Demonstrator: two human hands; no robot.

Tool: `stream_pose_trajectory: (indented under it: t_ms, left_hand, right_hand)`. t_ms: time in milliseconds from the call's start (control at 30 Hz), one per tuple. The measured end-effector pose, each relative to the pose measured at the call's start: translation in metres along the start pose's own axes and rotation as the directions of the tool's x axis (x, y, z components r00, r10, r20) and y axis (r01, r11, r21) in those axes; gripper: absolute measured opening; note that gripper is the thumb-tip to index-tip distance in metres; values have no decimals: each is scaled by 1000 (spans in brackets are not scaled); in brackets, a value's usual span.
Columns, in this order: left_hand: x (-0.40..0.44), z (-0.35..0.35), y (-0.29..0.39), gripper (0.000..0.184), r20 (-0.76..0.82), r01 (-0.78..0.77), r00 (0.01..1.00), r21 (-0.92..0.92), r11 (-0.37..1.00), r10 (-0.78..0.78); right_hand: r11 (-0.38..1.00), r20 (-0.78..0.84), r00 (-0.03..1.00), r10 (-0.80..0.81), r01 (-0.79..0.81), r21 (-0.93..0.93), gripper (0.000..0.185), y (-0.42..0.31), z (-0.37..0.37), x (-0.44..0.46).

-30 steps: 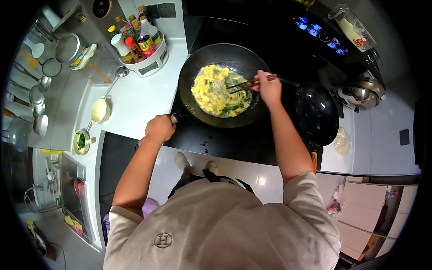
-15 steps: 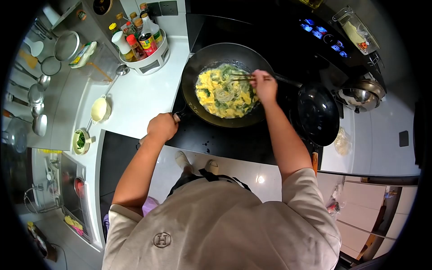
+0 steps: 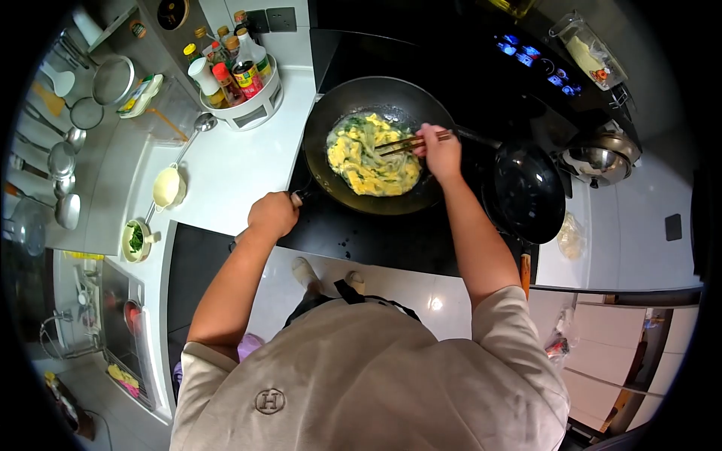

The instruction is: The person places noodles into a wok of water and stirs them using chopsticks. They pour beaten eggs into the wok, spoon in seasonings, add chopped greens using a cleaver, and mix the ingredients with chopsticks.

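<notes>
A large dark wok [image 3: 331, 113] sits on the black stove, holding noodles with egg and greens [image 3: 374, 159] in some broth. My right hand [image 3: 440, 150] is closed around a pair of chopsticks [image 3: 398, 146], whose tips reach into the noodles near the middle of the wok. At the wok's lower left, my left hand [image 3: 273, 215] is wrapped around the wok handle [image 3: 296, 199]; most of the handle is hidden inside my fist.
A second black pan [image 3: 530, 192] stands right of the wok. Left, the white counter carries a bottle rack [image 3: 259, 105], a ladle [image 3: 204, 122], a cream bowl [image 3: 168, 186] and a bowl of chopped greens [image 3: 135, 239]. A steel pot [image 3: 602, 161] is at far right.
My right hand has shifted slightly down with the chopsticks, which now angle lower into the wok. The noodles and egg have been moved about. My left hand stays on the handle.
</notes>
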State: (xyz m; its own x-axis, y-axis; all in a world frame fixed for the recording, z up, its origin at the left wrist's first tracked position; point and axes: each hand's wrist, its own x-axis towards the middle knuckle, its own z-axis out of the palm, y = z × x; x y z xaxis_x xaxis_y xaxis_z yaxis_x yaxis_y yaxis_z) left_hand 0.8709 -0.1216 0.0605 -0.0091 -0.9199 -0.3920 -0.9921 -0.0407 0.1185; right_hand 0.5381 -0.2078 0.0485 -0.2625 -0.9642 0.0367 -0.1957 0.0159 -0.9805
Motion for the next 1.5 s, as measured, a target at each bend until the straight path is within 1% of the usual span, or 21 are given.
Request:
stream_pose_trajectory:
  t_ms: [67, 133, 200, 267, 400, 533, 600, 633, 667, 733, 800, 867, 900, 967, 1067, 1167, 1233, 1333, 1400, 1433, 1500]
  left_hand:
    - [0, -1, 1, 33, 5, -5, 1000, -3, 1000, 5]
    - [1, 3, -1, 30, -18, -5, 1000, -17, 1000, 4]
    - [2, 4, 0, 29, -35, -10, 999, -26, 1000, 9]
    - [2, 3, -1, 29, -44, -12, 999, -27, 1000, 10]
    - [-1, -1, 0, 31, -37, -33, 999, 2, 999, 33]
    - [-1, 3, -1, 31, -44, -28, 999, -4, 1000, 27]
    - [0, 4, 0, 31, -56, -41, 998, -10, 999, 41]
    - [-1, 2, 0, 31, -57, -47, 997, -10, 999, 47]
    - [-2, 1, -1, 31, -57, -52, 997, -10, 999, 51]
    - [-1, 0, 0, 31, -48, -35, 998, -3, 999, 35]
    - [0, 2, -1, 30, -43, -21, 999, -9, 1000, 20]
    - [3, 6, -2, 29, -51, -15, 999, -24, 1000, 13]
    - [3, 7, -2, 29, -49, -16, 999, -25, 1000, 15]
    - [3, 6, -3, 29, -49, -24, 999, -19, 1000, 23]
    - [0, 1, -1, 31, -38, -40, 998, 7, 999, 40]
    - [1, 5, -3, 31, -68, -51, 996, -5, 999, 50]
    - [5, 12, -6, 29, -76, -44, 996, -12, 999, 43]
    - [7, 12, -7, 28, -78, -41, 996, -23, 999, 39]
    - [5, 10, -7, 28, -65, -39, 997, -16, 999, 38]
    - [5, 8, -6, 27, -59, -38, 998, -10, 999, 37]
    - [5, 10, -5, 27, -50, -33, 998, -7, 999, 33]
  right_hand:
    - [992, -145, 982, -125, 125, -9, 27, -6, -17, 4]
    - [965, -268, 938, -221, 170, -199, 26, 2, -28, 9]
    - [987, -131, 981, -144, 134, -84, 27, 33, -19, 6]
    - [989, 18, 998, -53, 55, -139, 27, 11, -4, -16]
    - [999, -24, 999, -33, 33, -22, 29, -26, -24, -22]
    - [997, 285, 956, 73, -67, -29, 21, -38, -4, -52]
    - [952, 444, 862, -244, 300, -59, 14, -27, 17, -67]
    - [932, 373, 880, -294, 350, -91, 12, -5, 19, -57]
    - [961, 243, 936, -255, 273, -42, 14, 10, 19, -43]
    - [993, 20, 996, -86, 88, -82, 20, -26, -2, -37]
    - [993, -166, 979, -116, 113, -26, 27, -28, -30, -18]
    - [972, -277, 953, -127, 64, -227, 29, -27, -55, -11]
    - [963, -277, 957, -83, 5, -271, 30, -20, -56, -7]
    - [990, -153, 988, 12, -33, -135, 28, -4, -36, -7]
    - [998, 42, 999, 15, -17, 61, 25, 27, -13, 2]
    - [982, -85, 995, 52, -35, 188, 24, 32, -4, 4]
    - [962, -91, 994, 65, -38, 269, 24, 35, 11, 2]
    - [980, 27, 989, 143, -145, 138, 23, 19, 21, -1]
    - [980, 15, 980, 198, -198, -19, 24, 0, 6, 8]
    - [987, -6, 992, 128, -128, -95, 25, 4, -3, 14]
    - [998, -99, 994, 51, -53, -24, 23, 18, -1, 16]
